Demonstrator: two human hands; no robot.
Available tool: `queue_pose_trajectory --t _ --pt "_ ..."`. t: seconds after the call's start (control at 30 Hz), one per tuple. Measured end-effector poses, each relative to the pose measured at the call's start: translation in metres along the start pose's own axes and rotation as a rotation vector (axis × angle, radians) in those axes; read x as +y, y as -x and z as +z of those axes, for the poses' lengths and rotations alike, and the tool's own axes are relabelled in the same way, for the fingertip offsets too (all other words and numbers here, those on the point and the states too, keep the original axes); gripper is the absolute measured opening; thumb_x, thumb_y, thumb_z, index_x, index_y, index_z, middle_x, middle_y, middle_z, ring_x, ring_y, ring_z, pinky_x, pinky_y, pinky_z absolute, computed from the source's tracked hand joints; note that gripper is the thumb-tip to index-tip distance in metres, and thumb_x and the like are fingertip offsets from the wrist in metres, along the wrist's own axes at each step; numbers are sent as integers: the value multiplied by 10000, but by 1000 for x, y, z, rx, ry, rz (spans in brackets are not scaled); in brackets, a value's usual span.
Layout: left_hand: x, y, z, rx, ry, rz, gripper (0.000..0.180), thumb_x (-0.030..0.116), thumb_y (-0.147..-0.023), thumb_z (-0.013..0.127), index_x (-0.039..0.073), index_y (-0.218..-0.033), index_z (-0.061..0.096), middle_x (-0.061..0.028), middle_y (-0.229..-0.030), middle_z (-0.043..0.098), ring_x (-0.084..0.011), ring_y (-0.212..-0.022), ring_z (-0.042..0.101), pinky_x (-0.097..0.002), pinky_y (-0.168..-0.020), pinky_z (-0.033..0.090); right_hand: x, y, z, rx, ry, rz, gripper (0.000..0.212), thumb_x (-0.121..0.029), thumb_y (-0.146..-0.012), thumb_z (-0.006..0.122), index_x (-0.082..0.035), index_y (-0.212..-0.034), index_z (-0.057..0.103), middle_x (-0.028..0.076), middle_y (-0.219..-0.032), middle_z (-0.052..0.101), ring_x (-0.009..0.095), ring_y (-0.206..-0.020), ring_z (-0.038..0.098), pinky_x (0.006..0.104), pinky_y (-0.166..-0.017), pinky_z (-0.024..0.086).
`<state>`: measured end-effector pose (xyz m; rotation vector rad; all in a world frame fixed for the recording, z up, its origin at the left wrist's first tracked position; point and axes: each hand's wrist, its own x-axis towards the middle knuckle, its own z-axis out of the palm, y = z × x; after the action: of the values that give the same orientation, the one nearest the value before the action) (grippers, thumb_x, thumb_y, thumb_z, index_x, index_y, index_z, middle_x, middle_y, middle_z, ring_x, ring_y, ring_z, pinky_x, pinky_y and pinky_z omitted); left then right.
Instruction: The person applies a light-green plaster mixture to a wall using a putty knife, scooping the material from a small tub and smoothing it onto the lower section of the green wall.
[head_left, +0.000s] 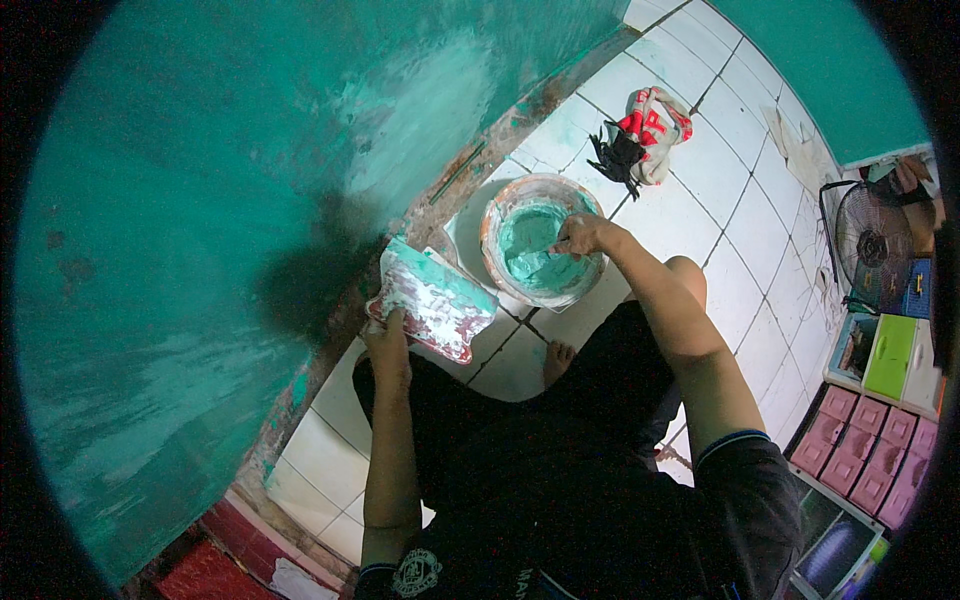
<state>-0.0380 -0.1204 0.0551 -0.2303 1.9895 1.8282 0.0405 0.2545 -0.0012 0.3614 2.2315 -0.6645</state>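
Observation:
My left hand grips the near left edge of a flat board, reddish at its rim and smeared with white and green putty. The board is tilted, close to the wall and left of a round bucket. Thick green putty lies in the bucket, whose rim is crusted. Over the bucket's right side, my right hand is closed on a small putty knife. Its blade reaches into the putty, and the fingers hide most of its handle.
A green wall with pale patches runs along the left. White floor tiles carry a crumpled red-and-white plastic bag with a black cloth-like bundle beyond the bucket. At right stand a fan and pink drawers.

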Motion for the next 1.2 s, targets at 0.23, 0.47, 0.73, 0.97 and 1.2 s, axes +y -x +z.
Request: queue_pose_trajectory --t 0.23,0.47,0.73,0.97,1.2 --pt "7 2 5 6 -66 -120 322 146 -861 517 -79 -1089 550 -122 -1028 603 -193 -918 568 -313 -822 437 38 27 -2 82 -270 -38 543 -546 -823 568 -14 -782 671 73 -632 638 199 -614 603 346 -614 493" --pt "-2 -5 -5 -20 -98 -30 365 127 -835 517 6 -1179 498 -106 -1121 563 -205 -966 562 -312 -842 446 42 66 -8 107 -462 62 549 -560 -805 595 -26 -690 647 36 -573 584 118 -465 494 280 -450 412" --pt "3 -1 1 -34 -86 -55 417 147 -815 529 9 -1204 465 -97 -1068 562 -198 -918 550 -313 -814 445 55 102 -9 129 -849 91 504 -525 -817 605 -26 -795 678 7 -536 540 65 -424 412 230 -389 317" --pt "8 2 7 0 -6 -134 433 145 -802 555 26 -1210 476 -77 -1039 568 -178 -859 551 -301 -777 456 24 101 -29 328 -1077 -74 425 -443 -853 609 -68 -653 594 -23 -495 484 49 -395 379 216 -374 270" --pt "13 5 7 29 -35 -79 360 126 -849 531 -74 -1148 515 -131 -1077 580 -205 -952 562 -317 -839 438 -58 19 -89 759 -1222 -146 356 -370 -899 571 -33 -817 650 -1 -569 533 65 -433 424 233 -405 323"
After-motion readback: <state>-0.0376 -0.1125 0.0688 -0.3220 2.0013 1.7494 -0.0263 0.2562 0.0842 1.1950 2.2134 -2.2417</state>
